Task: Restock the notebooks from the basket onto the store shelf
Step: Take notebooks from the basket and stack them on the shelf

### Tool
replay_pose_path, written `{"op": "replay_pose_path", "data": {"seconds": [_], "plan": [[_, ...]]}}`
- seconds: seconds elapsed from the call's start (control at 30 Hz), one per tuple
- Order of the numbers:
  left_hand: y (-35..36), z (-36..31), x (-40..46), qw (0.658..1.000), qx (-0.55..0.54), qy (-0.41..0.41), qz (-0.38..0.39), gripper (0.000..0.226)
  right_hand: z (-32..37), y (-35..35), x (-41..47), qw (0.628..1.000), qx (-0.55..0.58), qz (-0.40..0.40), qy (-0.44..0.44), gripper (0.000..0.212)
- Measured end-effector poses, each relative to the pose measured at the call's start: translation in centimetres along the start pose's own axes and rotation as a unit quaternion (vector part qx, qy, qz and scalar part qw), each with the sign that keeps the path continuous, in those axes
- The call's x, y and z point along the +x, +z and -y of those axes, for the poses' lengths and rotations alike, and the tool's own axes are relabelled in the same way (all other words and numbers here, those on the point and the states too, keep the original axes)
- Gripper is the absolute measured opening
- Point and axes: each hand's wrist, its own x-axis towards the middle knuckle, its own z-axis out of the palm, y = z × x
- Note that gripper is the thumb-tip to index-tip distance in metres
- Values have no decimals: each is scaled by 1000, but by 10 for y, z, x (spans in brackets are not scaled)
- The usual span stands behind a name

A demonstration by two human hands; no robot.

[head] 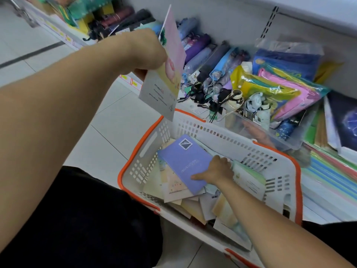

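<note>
One white basket with orange rim holds a loose heap of notebooks, too overlapped to count; one purple notebook lies on top. One pink-and-yellow notebook is raised above it. Two hands show: left hand, right hand.

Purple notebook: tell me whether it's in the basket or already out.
In. The purple notebook lies atop other notebooks inside the basket, gripped at its edge by the right hand.
</note>
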Motion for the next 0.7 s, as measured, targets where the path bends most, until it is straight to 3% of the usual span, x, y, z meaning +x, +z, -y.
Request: {"op": "replay_pose_path", "data": {"seconds": [0.1, 0.17, 0.23, 0.3, 0.4, 0.5, 0.6, 0.7], "plan": [[-1, 6, 2, 1000, 20, -4, -2, 14, -1, -23, 8, 997, 59, 40, -21, 53], [-1, 9, 5, 999, 32, -3, -1, 17, 0, -54, 0, 977, 157, 135, -53, 31], [-2, 10, 5, 999, 35, -5, -1, 20, 6, -97, -18, 951, 215, 204, -85, 30], [0, 8, 4, 999, 47, -15, 1, 21, 12, -145, -38, 953, 214, 182, -114, 24], [4, 4, 3, 998, 52, -32, 6, 20, 15, -208, -69, 945, 265, 124, -147, 33], [8, -4, 1, 999, 22, -40, 21, 21, 2, -242, -103, 860, 476, 107, -149, 16], [20, -18, -2, 987, -143, -49, 46, 24, -8, -244, -127, 772, 600, 107, -182, 22], [32, -38, -3, 896, -430, -61, 97, 22, -2, -243, -123, 751, 629, 72, -188, 22]]}}
